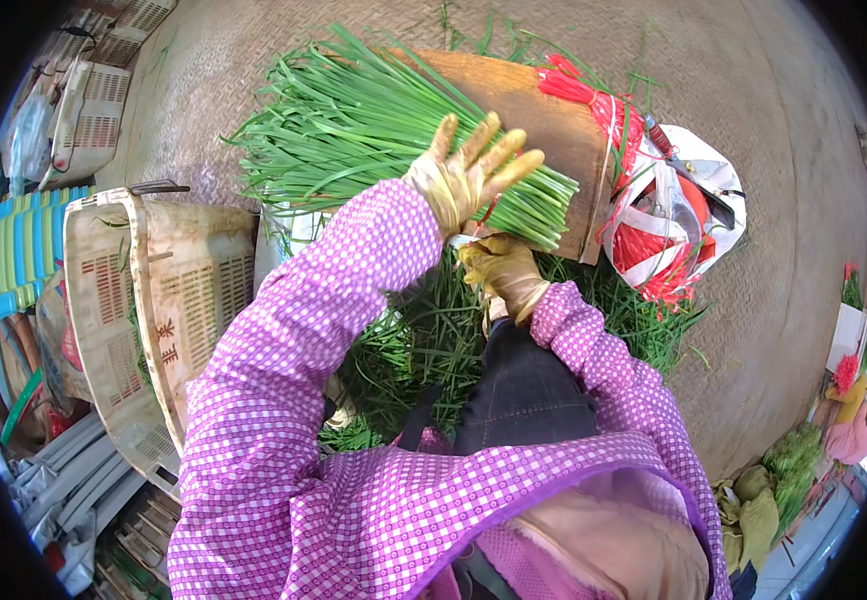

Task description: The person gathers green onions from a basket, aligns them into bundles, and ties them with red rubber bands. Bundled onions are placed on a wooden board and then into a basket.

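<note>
A thick bundle of green garlic chives [373, 127] lies across a curved wooden board [508, 82], its pale cut ends towards the right. My left hand [463, 180], in a yellowed rubber glove, rests on the bundle near those ends with its fingers spread. A thin red plastic strand [489, 210] crosses the stems and runs down to the curled fingers of my right hand [508, 270], gloved too, just below the board's near edge. The palm side of the right hand is hidden. Loose chive leaves [433, 345] lie in a heap beneath, around my legs.
A tied bunch of red plastic strands [572, 81] lies on the board's right end. Beside it hang a white bag [722, 161] and a knife [715, 206] with a dark blade. To the left stands a dirty plastic crate [200, 277], with stacked blue-green stools [20, 244] beyond.
</note>
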The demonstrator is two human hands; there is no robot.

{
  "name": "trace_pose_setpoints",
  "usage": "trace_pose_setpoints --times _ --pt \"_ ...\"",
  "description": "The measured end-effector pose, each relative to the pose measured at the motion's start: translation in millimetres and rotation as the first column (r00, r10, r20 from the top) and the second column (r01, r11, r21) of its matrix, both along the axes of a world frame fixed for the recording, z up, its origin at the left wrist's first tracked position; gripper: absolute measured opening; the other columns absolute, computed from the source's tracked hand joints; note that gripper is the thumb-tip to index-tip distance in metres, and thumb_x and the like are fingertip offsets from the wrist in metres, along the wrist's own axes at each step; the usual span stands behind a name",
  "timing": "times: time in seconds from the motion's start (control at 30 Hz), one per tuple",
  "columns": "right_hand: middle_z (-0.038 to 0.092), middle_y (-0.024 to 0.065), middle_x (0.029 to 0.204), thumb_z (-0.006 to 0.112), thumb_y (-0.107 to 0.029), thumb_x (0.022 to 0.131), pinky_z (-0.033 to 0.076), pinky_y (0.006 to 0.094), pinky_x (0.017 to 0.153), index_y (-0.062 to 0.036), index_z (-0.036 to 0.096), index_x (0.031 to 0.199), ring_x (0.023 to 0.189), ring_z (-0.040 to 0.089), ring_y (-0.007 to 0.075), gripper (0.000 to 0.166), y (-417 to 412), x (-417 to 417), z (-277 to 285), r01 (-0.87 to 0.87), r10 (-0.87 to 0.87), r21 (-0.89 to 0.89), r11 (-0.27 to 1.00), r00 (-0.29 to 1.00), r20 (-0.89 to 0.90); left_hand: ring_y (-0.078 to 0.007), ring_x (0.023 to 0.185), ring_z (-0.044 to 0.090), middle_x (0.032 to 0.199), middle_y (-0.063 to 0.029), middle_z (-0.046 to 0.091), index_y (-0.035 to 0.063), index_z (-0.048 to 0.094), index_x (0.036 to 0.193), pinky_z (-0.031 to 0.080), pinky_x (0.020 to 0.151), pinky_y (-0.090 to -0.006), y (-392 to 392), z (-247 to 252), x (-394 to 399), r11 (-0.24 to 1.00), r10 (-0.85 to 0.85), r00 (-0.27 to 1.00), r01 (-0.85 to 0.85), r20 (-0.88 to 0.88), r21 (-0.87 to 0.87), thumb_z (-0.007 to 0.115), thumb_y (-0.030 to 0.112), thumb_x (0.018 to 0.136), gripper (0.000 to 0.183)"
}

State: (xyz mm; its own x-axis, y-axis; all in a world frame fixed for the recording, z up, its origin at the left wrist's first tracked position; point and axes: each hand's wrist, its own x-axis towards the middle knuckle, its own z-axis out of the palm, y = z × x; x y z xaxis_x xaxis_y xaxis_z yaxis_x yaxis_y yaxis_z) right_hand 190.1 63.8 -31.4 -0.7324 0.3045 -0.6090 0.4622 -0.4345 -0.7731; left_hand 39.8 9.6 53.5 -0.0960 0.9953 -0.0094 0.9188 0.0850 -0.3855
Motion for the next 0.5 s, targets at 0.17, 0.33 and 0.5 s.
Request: trace_pose_setpoints --times 0.17,0.33,0.5 --pt "0.066 0.0049 0.078 0.064 -0.011 0.087 0.039 0.0220 0.044 0.0003 0.066 0.097 0.053 0.051 0.0075 0.015 -2 -7 -2 -0.040 0.030 0.059 0.997 0.987 0.158 -0.0347 0.129 0.040 0.147 -0.0124 0.033 0.0191 0.001 0.150 0.035 0.104 -0.0499 21 4 -22 0.990 0.030 0.971 0.003 0.236 -0.141 0.076 0.057 0.057 0.126" --pt "0.068 0.0115 0.081 0.055 -0.015 0.089 0.031 0.0186 0.038 -0.0016 0.060 0.089 0.045 0.044 0.0038 0.015 19 -9 51 -0.051 -0.023 -0.265 0.963 0.962 -0.270 -0.0303 0.115 0.054 0.138 -0.0142 0.044 0.0146 0.007 0.150 0.044 0.096 -0.0419 51 27 -40 0.941 0.131 0.931 -0.008 0.342 -0.338 0.076 0.042 0.065 0.113" --pt "0.067 0.0092 0.075 0.053 -0.010 0.090 0.037 0.0174 0.042 -0.0017 0.065 0.087 0.048 0.048 0.0051 0.015 52 -4 85 0.218 -0.305 -0.297 0.930 0.907 -0.289 -0.0324 0.104 0.060 0.112 -0.0204 0.059 0.0165 0.011 0.149 0.047 0.088 -0.0429 75 47 -60 0.932 0.299 0.790 -0.120 0.535 -0.343 0.079 0.037 0.064 0.110"
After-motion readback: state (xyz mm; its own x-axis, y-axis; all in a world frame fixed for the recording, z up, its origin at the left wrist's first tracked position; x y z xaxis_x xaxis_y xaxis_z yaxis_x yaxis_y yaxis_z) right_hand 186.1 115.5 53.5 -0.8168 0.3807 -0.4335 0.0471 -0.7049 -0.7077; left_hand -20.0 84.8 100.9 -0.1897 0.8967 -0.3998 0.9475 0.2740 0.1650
